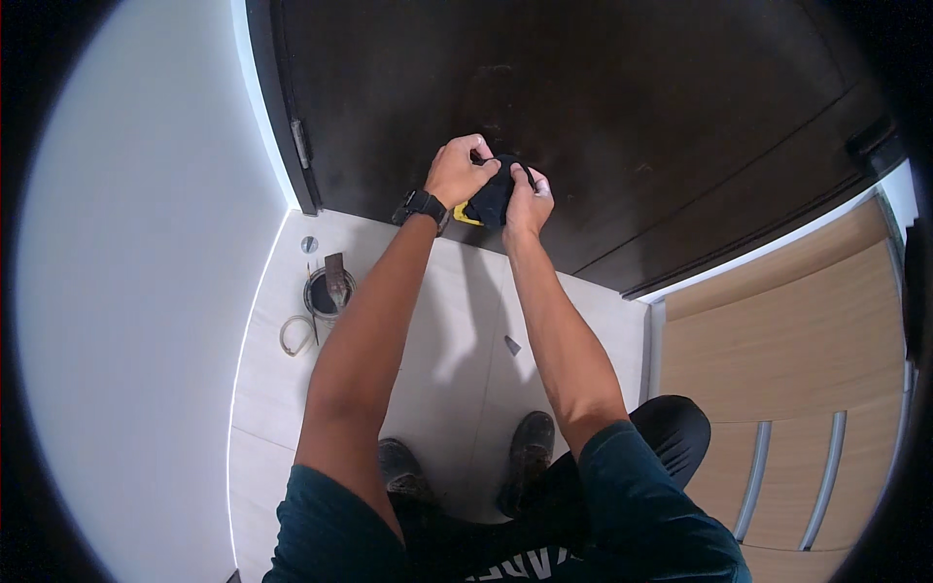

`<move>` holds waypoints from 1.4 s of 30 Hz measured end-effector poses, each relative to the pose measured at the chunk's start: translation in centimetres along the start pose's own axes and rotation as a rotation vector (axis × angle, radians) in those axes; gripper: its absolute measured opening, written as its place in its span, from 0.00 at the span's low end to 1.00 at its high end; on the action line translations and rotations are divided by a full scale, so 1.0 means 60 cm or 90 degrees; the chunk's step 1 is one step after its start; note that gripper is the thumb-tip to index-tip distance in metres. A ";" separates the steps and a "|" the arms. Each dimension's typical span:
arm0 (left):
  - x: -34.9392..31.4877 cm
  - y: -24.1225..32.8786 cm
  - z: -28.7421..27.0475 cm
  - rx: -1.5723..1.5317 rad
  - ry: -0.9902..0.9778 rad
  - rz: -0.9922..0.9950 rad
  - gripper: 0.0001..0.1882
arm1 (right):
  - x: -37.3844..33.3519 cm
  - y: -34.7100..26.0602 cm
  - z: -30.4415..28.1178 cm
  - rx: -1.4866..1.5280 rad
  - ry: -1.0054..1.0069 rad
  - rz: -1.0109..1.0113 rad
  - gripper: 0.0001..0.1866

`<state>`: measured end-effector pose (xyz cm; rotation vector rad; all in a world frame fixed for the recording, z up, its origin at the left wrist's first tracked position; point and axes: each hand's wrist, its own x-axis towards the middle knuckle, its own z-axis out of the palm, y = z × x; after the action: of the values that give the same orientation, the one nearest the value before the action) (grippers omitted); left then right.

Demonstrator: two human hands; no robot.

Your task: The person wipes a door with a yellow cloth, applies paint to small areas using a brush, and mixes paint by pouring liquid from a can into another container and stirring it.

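- I watched from far away through the head camera, and the black cloth [496,201] was up in front of the big dark door [622,107], between the person's two hands. It looked soft and bunched up, but I could not tell just what kind of cloth it was.
- The left hand [460,173] had its fingers bent in. The thumb and a finger looked pinched on the top left edge of the cloth.
- The right hand [528,202] gripped the other side. Its thumb pressed on the near face, and its other fingers curled round the side, where I could not see all the tips.
- A bit of a yellow thing [467,216] poked out low on the left of the cloth. I could not tell if it was joined on.
- I judged that the step in hand was sorting out the cloth with both hands, maybe opening or folding it.
- To me, the next move called for a firm hold with the right hand and a small, careful pull with the left.
- On the floor [437,374], well apart from the cloth, stood an open can [307,299] with a wide brush [336,277] resting on it.
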<state>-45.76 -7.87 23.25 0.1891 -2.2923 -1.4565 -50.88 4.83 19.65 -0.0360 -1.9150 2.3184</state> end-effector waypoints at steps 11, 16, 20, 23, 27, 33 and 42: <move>0.011 -0.009 0.002 -0.019 0.021 0.071 0.11 | 0.002 -0.022 0.032 0.023 0.043 -0.005 0.14; 0.011 -0.011 -0.005 -0.037 0.002 0.040 0.12 | 0.000 -0.029 0.034 0.030 0.045 0.067 0.15; 0.012 -0.013 -0.009 -0.062 -0.020 0.046 0.11 | -0.002 -0.037 0.034 0.034 0.010 0.055 0.16; 0.012 -0.014 -0.008 -0.072 -0.014 0.033 0.11 | -0.003 -0.039 0.034 0.036 0.023 0.080 0.15; 0.009 -0.013 -0.007 -0.060 -0.020 0.031 0.11 | -0.003 -0.039 0.035 0.049 0.026 0.091 0.14; 0.011 -0.014 -0.005 -0.100 0.010 0.042 0.12 | 0.002 -0.041 0.034 0.050 0.019 0.072 0.15; 0.008 -0.020 -0.003 -0.116 -0.012 0.038 0.12 | -0.005 -0.054 0.033 -0.011 0.021 0.082 0.15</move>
<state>-46.24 -8.70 22.40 0.0524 -2.1454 -1.6308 -50.51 3.43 23.16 -0.2049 -1.9712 2.3655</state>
